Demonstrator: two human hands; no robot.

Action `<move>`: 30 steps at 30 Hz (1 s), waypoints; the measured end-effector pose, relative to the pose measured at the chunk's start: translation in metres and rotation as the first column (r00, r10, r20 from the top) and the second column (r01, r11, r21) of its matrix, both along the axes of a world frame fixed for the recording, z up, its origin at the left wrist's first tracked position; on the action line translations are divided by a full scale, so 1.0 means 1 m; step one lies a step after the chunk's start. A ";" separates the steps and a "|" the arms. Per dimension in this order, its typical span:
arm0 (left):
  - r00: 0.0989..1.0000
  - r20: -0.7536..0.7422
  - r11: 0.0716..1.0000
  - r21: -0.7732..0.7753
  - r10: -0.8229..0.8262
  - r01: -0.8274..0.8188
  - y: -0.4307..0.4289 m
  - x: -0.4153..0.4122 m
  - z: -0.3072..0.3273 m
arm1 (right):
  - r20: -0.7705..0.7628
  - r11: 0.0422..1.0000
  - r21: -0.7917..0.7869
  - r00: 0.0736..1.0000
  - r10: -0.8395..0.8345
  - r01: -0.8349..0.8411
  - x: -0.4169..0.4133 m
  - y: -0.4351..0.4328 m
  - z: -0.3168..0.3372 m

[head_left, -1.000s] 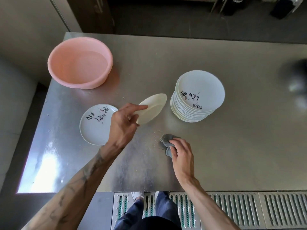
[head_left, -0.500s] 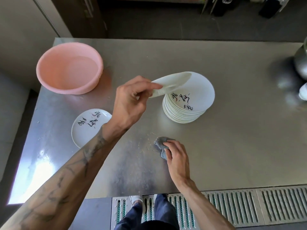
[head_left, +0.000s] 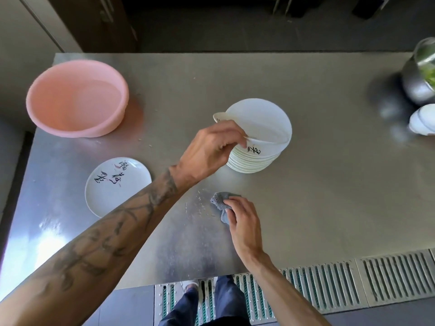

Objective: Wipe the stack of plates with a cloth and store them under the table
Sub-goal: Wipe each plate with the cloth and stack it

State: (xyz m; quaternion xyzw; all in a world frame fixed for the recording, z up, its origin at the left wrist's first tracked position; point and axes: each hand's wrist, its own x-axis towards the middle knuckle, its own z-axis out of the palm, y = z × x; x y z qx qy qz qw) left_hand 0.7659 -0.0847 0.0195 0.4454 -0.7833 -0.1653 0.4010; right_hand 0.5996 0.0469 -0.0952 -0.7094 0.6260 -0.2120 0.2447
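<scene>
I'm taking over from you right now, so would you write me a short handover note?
Left hand grips an upturned plate by its rim over the stack.
Right hand holds the grey cloth against the table.
A lone plate lies face up, left of the stack.
Done: cannot tell whether any is wiped.
Left: wipe the rest, store all under the table.
</scene>
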 end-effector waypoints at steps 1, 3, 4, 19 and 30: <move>1.000 -0.005 1.000 0.024 0.000 0.000 -0.001 -0.001 -0.004 | -0.003 1.000 0.000 1.000 0.000 0.000 -0.001 0.000 0.000; 0.999 -0.035 0.997 0.073 0.009 -0.007 -0.003 -0.004 -0.012 | -0.006 1.000 -0.009 1.000 0.001 -0.001 -0.002 0.000 -0.001; 0.999 -0.052 0.995 0.098 0.014 -0.008 -0.005 -0.005 -0.015 | -0.006 1.000 -0.011 1.000 0.000 0.000 -0.003 0.000 -0.002; 0.999 -0.039 0.939 0.342 0.035 -0.020 -0.024 -0.002 -0.060 | 0.000 1.000 -0.003 1.000 -0.002 0.002 -0.005 -0.001 -0.008; 0.997 -0.045 0.933 0.359 0.060 -0.040 -0.031 -0.003 -0.059 | 0.003 1.000 0.026 1.000 -0.001 0.001 -0.004 -0.005 -0.008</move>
